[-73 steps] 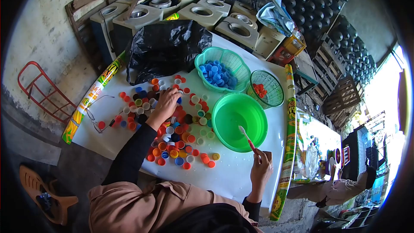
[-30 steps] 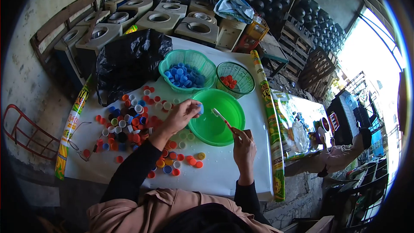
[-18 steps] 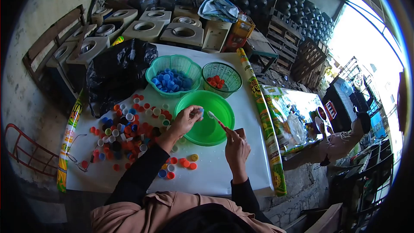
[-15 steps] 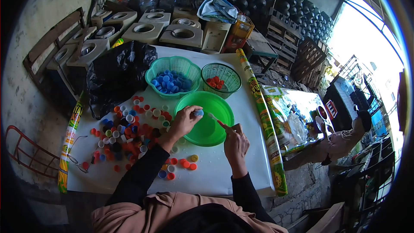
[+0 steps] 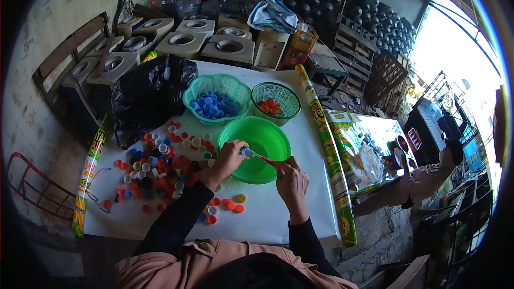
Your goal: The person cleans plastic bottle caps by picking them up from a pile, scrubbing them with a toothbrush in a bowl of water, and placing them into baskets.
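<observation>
Our left hand (image 5: pixel 231 157) pinches a blue cap (image 5: pixel 246 151) between thumb and fingertips, the other fingers curled in behind. Our right hand (image 5: pixel 292 181) grips the red handle of a toothbrush (image 5: pixel 258 156), fingers closed around it, and the pale brush end meets the cap, though its bristles are too small to make out. Both are over the green basin (image 5: pixel 270 129), near its left side. We judge the step in hand to be brushing this one cap; a further stroke calls for a firm pinch at the cap's edge, fingertips clear of the brush, and a light turn of the right wrist. Loose caps (image 5: pixel 160 168) in red, orange, white and blue lie scattered to the left of the basin, with a few nearer us. Beyond it stand a pale green basket (image 5: pixel 235 87) holding blue caps (image 5: pixel 215 105) and, to its right, a darker green basket (image 5: pixel 292 110) with a few orange-red caps (image 5: pixel 269 106). A black plastic bag (image 5: pixel 144 93) slumps at the far left of our white-covered table (image 5: pixel 257 222), and a pair of glasses (image 5: pixel 100 203) lies near its left edge. Bold lettering runs along the yellow-and-green left roll (image 5: pixel 88 179) and right roll (image 5: pixel 333 168), but we cannot read a whole word or brand. Farther right, another person (image 5: pixel 425 184) is at a second table, beside a red-and-white sign (image 5: pixel 414 139) whose writing we cannot make out.
</observation>
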The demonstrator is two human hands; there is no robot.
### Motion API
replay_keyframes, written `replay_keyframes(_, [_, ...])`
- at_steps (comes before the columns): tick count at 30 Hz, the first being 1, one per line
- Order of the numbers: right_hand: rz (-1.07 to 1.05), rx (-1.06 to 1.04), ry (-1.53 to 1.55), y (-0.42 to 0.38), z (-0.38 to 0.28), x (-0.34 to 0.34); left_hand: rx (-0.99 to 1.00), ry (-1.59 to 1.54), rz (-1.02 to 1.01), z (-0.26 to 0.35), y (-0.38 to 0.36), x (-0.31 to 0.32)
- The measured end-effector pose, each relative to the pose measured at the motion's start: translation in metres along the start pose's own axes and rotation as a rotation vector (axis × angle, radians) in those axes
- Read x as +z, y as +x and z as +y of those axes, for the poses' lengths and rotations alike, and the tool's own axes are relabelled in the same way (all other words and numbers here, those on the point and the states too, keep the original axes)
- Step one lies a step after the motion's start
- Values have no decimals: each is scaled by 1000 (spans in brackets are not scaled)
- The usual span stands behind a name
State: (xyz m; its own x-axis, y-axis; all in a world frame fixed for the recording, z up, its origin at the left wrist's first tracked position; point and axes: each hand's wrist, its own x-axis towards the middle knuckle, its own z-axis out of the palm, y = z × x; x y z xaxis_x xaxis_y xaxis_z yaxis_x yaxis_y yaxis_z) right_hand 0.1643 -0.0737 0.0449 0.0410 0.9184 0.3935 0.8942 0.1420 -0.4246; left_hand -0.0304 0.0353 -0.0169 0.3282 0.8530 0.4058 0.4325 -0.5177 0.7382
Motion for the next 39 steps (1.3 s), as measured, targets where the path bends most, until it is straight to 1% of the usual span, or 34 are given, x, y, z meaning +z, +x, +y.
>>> replay_keyframes(1, [4, -10, -12, 1, 0, -1, 41, 47, 28, -1, 0, 1])
replay_keyframes(2, [13, -24, -26, 4, 1, -2, 22, 39, 26, 0, 0, 1])
replay_keyframes(3, [-21, -22, -2, 7, 4, -3, 5, 30, 28, 0, 1, 0])
replay_keyframes(6, [30, 49, -11, 17, 1, -14, -10, 65, 51, -1, -1, 2])
replay_keyframes(7, [62, 60, -126, 18, 15, 0, -12, 86, 59, -1, -2, 3])
replay_keyframes(10, [-44, -47, -132, 16, 20, 8, -14, 103, 95, -1, -3, 7])
replay_keyframes(11, [-29, -46, -77, 14, 19, 11, -33, 79, 76, 0, -3, 6])
replay_keyframes(14, [13, 40, 17, 9, -6, -8, -64, 11, 29, 7, 0, 0])
replay_keyframes(16, [2, 46, -31, 9, -4, 0, -55, -26, -12, 7, -1, 1])
replay_keyframes(20, [-41, -8, -101, 6, 13, 13, -10, 84, -2, -8, 0, 9])
replay_keyframes(22, [-19, 7, -105, 6, 9, 9, 19, 180, 29, -10, -5, 13])
replay_keyframes(26, [1, 40, -193, 6, 4, 4, 49, 221, 73, -12, -7, 17])
replay_keyframes(29, [-28, -41, -107, 7, 9, 4, 71, 224, 59, -11, -9, 17])
replay_keyframes(32, [-38, -21, -170, 10, -1, 1, 114, 278, 92, -12, -12, 21])
replay_keyframes(34, [-58, -2, -102, 12, -1, 0, 174, 351, 129, -17, -10, 24])
replay_keyframes(35, [-68, 7, -67, 13, -1, -1, 172, 364, 117, -19, -10, 26])
replay_keyframes(37, [-65, 46, -152, 15, -1, -1, 166, 391, 94, -18, -8, 26])
replay_keyframes(38, [-63, 67, -194, 15, -1, -2, 147, 437, 27, -17, -6, 26])
replay_keyframes(39, [-87, 39, -153, 15, 1, -1, 129, 486, -40, -16, -2, 25])
